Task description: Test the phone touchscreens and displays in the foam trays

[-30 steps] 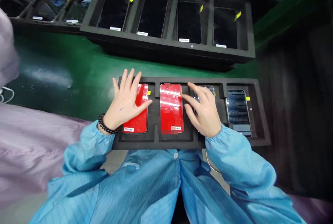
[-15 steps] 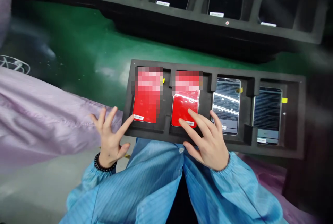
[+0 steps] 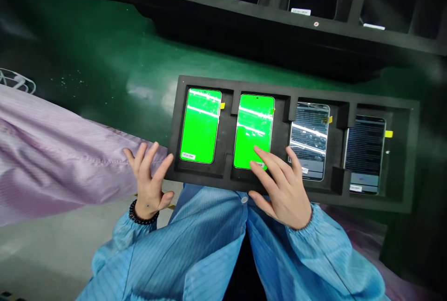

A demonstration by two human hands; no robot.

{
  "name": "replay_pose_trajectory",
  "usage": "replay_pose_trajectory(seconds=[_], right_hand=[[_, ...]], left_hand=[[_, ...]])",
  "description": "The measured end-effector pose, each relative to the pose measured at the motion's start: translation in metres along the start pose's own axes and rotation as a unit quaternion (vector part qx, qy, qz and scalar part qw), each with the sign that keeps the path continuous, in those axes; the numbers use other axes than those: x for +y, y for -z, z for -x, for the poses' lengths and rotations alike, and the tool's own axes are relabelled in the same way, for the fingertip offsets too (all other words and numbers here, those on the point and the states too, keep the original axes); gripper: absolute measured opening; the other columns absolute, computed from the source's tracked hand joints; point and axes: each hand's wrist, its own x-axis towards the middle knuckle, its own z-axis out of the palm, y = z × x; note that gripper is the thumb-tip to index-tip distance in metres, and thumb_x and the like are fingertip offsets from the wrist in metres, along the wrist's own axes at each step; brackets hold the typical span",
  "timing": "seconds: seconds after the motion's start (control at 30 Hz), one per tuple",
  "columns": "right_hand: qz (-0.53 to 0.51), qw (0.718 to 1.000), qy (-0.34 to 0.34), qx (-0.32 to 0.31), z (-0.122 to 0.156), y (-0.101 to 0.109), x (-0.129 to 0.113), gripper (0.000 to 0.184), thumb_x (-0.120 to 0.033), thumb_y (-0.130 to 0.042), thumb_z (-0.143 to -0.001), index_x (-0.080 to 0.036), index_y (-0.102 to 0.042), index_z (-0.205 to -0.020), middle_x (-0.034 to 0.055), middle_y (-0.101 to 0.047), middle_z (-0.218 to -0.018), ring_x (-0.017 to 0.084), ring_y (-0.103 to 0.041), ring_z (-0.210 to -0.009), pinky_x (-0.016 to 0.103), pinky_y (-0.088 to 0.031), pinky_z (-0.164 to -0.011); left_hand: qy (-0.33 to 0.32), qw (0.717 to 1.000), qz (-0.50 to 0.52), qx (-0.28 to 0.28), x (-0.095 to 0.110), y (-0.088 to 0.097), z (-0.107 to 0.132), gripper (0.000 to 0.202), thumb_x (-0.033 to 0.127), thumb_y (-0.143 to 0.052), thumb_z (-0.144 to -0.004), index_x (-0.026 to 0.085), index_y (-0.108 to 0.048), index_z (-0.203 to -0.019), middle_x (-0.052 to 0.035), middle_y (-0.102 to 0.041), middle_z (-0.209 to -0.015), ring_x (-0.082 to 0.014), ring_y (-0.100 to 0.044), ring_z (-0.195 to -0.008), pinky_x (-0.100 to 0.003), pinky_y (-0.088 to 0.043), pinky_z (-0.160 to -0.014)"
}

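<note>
A dark foam tray [image 3: 228,177] lies in front of me with smartphones in its compartments. The leftmost phone [image 3: 199,126] and the second phone [image 3: 253,126] both show a bright green screen. Lines of text on dark screens fill the third phone [image 3: 309,128] and the fourth phone [image 3: 365,149]. My left hand [image 3: 150,182], fingers spread, is at the tray's left edge and holds nothing. Over the lower part of the second phone lies my right hand [image 3: 281,182], fingers apart; whether the fingertips touch the glass I cannot tell.
Across the back runs a larger dark tray [image 3: 272,17] with several dark-screened phones. Green tabletop [image 3: 146,63] lies between the trays. A white cable [image 3: 17,79] is coiled at the far left. Pinkish sleeves or clothing [image 3: 70,152] of another person reach in from the left.
Both left phones' screens have turned from red to green. My left index finger has drawn back from the first phone's lower edge. My right hand stays over the second phone.
</note>
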Motion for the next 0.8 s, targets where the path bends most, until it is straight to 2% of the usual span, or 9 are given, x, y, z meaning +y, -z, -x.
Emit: replay_pose_trajectory(seconds=[0.07,0.1,0.23,0.27,0.37,0.43,0.6,0.67,0.8], right_hand=[[-0.003,1.000,0.002,0.014,0.0008,0.0002,0.0005,0.047,-0.040,-0.043,-0.103,-0.016,-0.052,-0.143,0.0193,-0.062,-0.143,0.026,-0.056,-0.129,0.057,-0.020,-0.126],[0.003,1.000,-0.001,0.008,0.0008,0.0004,0.0005,0.047,-0.040,-0.042,-0.104,-0.016,-0.052,-0.143,0.0188,-0.062,-0.144,0.027,-0.056,-0.130,0.057,-0.020,-0.126],[0.016,1.000,-0.008,-0.026,0.0000,0.0013,0.0003,0.044,-0.039,-0.041,-0.105,-0.020,-0.055,-0.141,0.0163,-0.059,-0.149,0.027,-0.055,-0.132,0.059,-0.015,-0.127],[0.011,1.000,-0.008,-0.020,0.0001,0.0012,0.0003,0.045,-0.040,-0.041,-0.105,-0.019,-0.053,-0.143,0.0173,-0.058,-0.149,0.027,-0.055,-0.133,0.059,-0.016,-0.127],[-0.007,1.000,-0.009,0.009,0.0007,0.0007,0.0007,0.053,-0.040,-0.040,-0.104,-0.016,-0.042,-0.152,0.0216,-0.059,-0.147,0.028,-0.055,-0.133,0.059,-0.021,-0.125],[-0.009,1.000,-0.006,0.015,0.0007,0.0007,0.0005,0.055,-0.039,-0.042,-0.104,-0.014,-0.040,-0.152,0.0232,-0.059,-0.146,0.028,-0.055,-0.133,0.059,-0.022,-0.125],[0.011,0.999,-0.009,-0.032,-0.0011,0.0022,-0.0010,0.046,-0.039,-0.043,-0.104,-0.018,-0.053,-0.144,0.0189,-0.057,-0.150,0.027,-0.055,-0.134,0.058,-0.013,-0.128],[0.003,1.000,-0.011,-0.016,-0.0002,0.0015,-0.0008,0.050,-0.039,-0.042,-0.104,-0.018,-0.046,-0.150,0.0197,-0.056,-0.150,0.027,-0.056,-0.133,0.059,-0.017,-0.127],[-0.017,0.999,-0.019,0.024,0.0044,-0.0025,0.0008,0.069,-0.038,-0.045,-0.103,-0.017,-0.017,-0.163,0.0224,-0.053,-0.153,0.029,-0.058,-0.132,0.061,-0.025,-0.124]], left_hand=[[0.000,0.999,0.008,0.033,-0.0001,-0.0003,0.0010,0.065,0.061,-0.018,-0.101,0.040,-0.019,-0.162,0.0051,-0.013,-0.173,-0.0284,-0.010,-0.161,-0.064,-0.001,-0.131],[-0.002,1.000,0.007,0.028,0.0003,-0.0001,0.0012,0.064,0.061,-0.019,-0.101,0.042,-0.022,-0.162,0.0050,-0.014,-0.172,-0.0297,-0.010,-0.161,-0.065,-0.001,-0.131],[-0.005,0.998,-0.019,-0.052,0.0030,-0.0001,0.0005,0.062,0.064,-0.018,-0.101,0.043,-0.035,-0.157,0.0038,-0.017,-0.172,-0.0356,-0.009,-0.161,-0.069,0.002,-0.130],[-0.005,0.999,-0.019,-0.043,0.0033,-0.0006,0.0002,0.063,0.063,-0.017,-0.101,0.042,-0.035,-0.158,0.0034,-0.017,-0.172,-0.0346,-0.010,-0.161,-0.068,0.001,-0.130],[-0.005,0.999,-0.004,0.032,0.0031,-0.0027,-0.0003,0.064,0.059,-0.019,-0.102,0.036,-0.024,-0.162,0.0038,-0.015,-0.172,-0.0289,-0.012,-0.161,-0.063,-0.003,-0.133],[-0.001,0.999,-0.001,0.043,0.0029,-0.0036,-0.0005,0.065,0.058,-0.021,-0.102,0.037,-0.017,-0.163,0.0046,-0.012,-0.173,-0.0291,-0.010,-0.161,-0.064,-0.003,-0.132],[0.011,0.999,-0.021,-0.038,0.0053,-0.0023,-0.0011,0.062,0.063,-0.016,-0.101,0.043,-0.036,-0.157,0.0079,-0.013,-0.172,-0.0323,-0.006,-0.162,-0.066,0.006,-0.130],[0.014,0.999,-0.029,-0.018,0.0059,-0.0016,-0.0010,0.064,0.063,-0.014,-0.101,0.042,-0.029,-0.159,0.0067,-0.011,-0.173,-0.0310,-0.006,-0.162,-0.067,0.003,-0.130],[0.006,0.999,-0.042,0.034,0.0041,-0.0016,0.0001,0.063,0.060,-0.014,-0.101,0.042,-0.017,-0.162,0.0052,-0.008,-0.173,-0.0306,-0.008,-0.162,-0.073,-0.006,-0.128]])
